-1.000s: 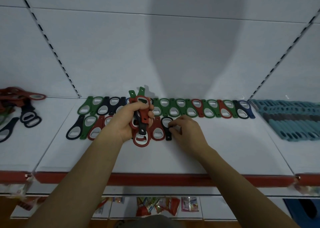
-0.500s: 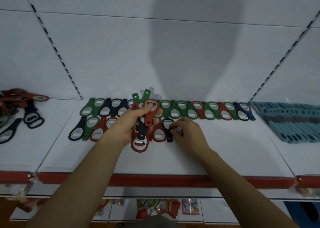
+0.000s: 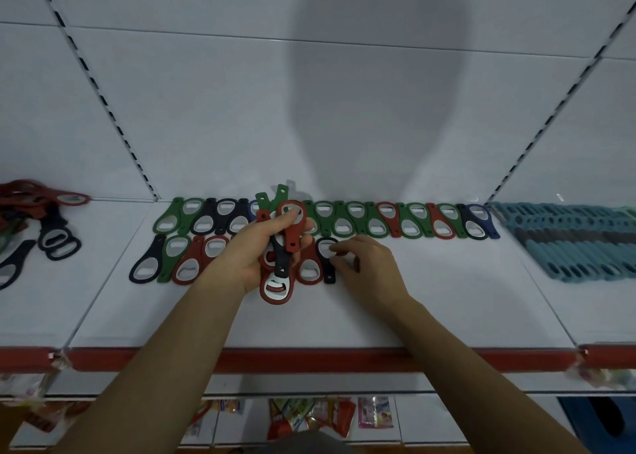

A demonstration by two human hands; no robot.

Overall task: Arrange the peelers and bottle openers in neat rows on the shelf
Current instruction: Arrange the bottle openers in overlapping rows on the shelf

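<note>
Head view of a white shelf [image 3: 447, 309] with a red front strip [image 3: 309, 359]. I could read no writing on any tool. The print on the bright packets [image 3: 327, 415] on the lower shelf, bottom centre, was too blurred to make out.

My left hand [image 3: 247, 250], at centre, had its fingers curled round a bunch [image 3: 277, 288] of red, black and green bottle openers, and its thumb pressed on the top red one. The bunch hid the middle of both rows behind it.

My right hand [image 3: 371, 271], just right of centre, had bent fingers. Their tips pinched the right edge of a black opener [image 3: 326, 252] lying flat at the right end of the front row [image 3: 179, 257].

The back row [image 3: 413, 223] of green, red, black and blue openers ran along the shelf's rear from centre left to centre right, each opener overlapping the next.

Teal and grey peelers [image 3: 568, 243] lay packed side by side at the right edge of the frame. Loose red and black openers [image 3: 51, 236] lay in a heap at the left edge.

A broad shadow [image 3: 361, 109] fell on the white back panel above.
</note>
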